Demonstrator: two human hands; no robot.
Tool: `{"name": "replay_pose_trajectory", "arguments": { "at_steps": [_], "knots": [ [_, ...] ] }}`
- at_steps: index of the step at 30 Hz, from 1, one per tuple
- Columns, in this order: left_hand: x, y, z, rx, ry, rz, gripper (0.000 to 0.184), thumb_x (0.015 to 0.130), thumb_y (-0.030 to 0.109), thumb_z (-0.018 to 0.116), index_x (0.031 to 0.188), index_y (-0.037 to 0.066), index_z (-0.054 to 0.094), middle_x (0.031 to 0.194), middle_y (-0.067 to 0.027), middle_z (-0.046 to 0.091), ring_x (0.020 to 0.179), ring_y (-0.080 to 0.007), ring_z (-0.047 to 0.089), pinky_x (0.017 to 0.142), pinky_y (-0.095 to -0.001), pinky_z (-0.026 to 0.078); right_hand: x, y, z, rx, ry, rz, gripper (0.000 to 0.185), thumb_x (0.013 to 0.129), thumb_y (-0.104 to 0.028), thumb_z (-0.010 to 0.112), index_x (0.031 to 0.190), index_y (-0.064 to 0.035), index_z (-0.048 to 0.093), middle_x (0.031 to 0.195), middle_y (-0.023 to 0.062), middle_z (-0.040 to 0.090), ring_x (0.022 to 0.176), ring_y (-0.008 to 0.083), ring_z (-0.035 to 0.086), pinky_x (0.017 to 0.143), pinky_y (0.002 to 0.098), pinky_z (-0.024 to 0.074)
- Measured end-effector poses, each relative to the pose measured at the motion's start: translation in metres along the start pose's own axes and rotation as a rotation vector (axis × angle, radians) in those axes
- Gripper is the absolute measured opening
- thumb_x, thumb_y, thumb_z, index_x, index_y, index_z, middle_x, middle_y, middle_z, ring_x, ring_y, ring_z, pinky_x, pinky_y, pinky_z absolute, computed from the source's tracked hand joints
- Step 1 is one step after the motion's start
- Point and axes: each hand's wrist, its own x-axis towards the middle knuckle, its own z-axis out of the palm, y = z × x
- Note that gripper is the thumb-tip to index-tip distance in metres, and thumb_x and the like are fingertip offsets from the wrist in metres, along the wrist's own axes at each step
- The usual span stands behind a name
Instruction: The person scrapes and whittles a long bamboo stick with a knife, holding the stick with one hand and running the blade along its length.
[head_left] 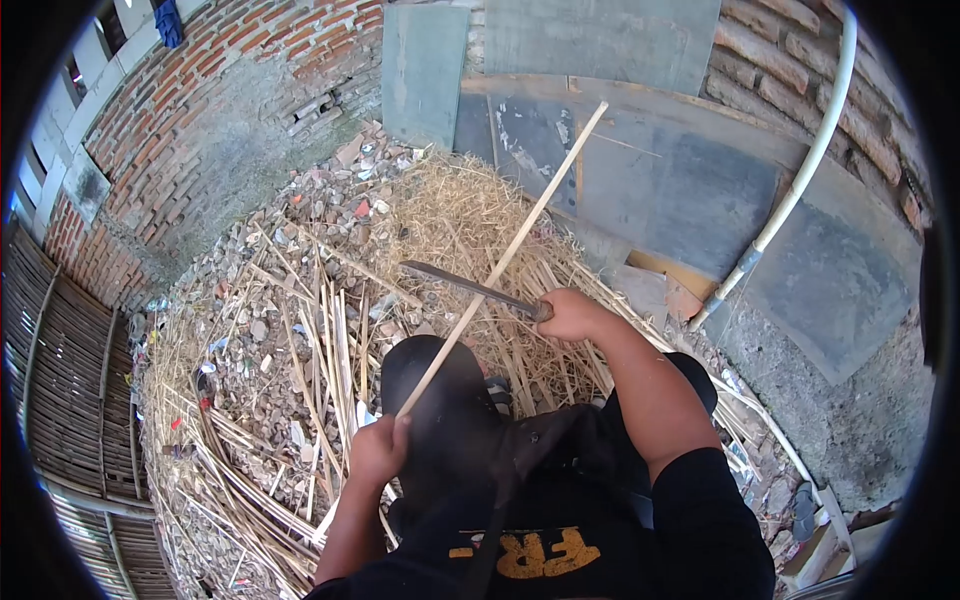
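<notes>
My left hand [378,450] is closed around the lower end of a long pale bamboo strip [530,222], which slants up and away to the right. In my right hand [573,316] is the handle of a machete [465,281], its dark blade pointing left. Blade and strip cross in front of my knees; whether they touch, I cannot tell. Below them a heap of straw-coloured shavings [450,205] covers the ground.
Split bamboo strips [325,340] lie on rubble [260,330] to the left. A brick wall [230,120] stands behind, with grey boards [640,170] at the back right. A pale pipe [800,185] leans there. A slatted bamboo panel [75,370] borders the left.
</notes>
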Motion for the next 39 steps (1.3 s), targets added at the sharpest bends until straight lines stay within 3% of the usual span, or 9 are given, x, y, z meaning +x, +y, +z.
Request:
{"name": "replay_pose_trajectory", "arguments": {
  "at_steps": [15,28,39],
  "knots": [
    [-0.002,0.004,-0.005,-0.023,0.009,-0.015,0.045,0.104,0.042,0.057,0.080,0.004,0.066,0.072,-0.0244,0.067,0.074,-0.0481,0.067,0.068,-0.0556,0.052,-0.003,0.001,0.007,-0.021,0.060,-0.018,0.037,0.078,-0.033,0.078,0.098,-0.0034,0.073,0.088,0.0203,0.072,0.086,0.0377,0.070,0.081,0.0444,0.0547],
    [-0.001,0.003,-0.004,-0.041,0.007,-0.022,0.045,0.103,0.041,0.058,0.079,0.004,0.066,0.073,-0.0246,0.067,0.075,-0.0482,0.067,0.068,-0.0553,0.052,0.006,0.012,0.017,-0.022,0.049,-0.018,0.042,0.084,-0.041,0.080,0.100,-0.0025,0.073,0.080,0.0176,0.071,0.077,0.0313,0.069,0.074,0.0429,0.0536],
    [-0.001,0.002,-0.001,-0.040,0.031,-0.005,0.044,0.103,0.038,0.059,0.077,0.004,0.063,0.070,-0.0249,0.065,0.072,-0.0489,0.065,0.066,-0.0562,0.051,0.001,0.004,0.014,-0.006,0.063,-0.020,0.038,0.084,-0.040,0.079,0.097,-0.0049,0.072,0.085,0.0174,0.072,0.083,0.0348,0.070,0.078,0.0449,0.0539]
  ]
}}
